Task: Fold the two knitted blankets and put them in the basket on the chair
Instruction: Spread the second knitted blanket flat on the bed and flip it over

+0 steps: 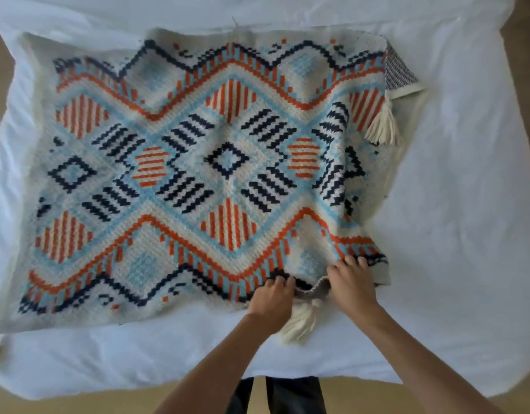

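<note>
Head view: cream knitted blanket with orange, navy and light-blue diamond pattern [198,174] spread across frame centre on white bedsheet [452,234]. Left hand [272,300] and right hand [352,282], lower centre, both closed on its near edge beside a cream tassel [299,324]. Likely first fold starting; next lift edge towards upper frame. Basket, chair not visible.

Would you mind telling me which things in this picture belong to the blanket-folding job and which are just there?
Part of the job:
- patterned knitted blanket, spread flat
- left hand and right hand, both gripping its near edge
- near tassel and far-right tassel, attached to the blanket

Just there:
- white bed sheet underneath
- floor

No basket, chair or second blanket is in view.
</note>
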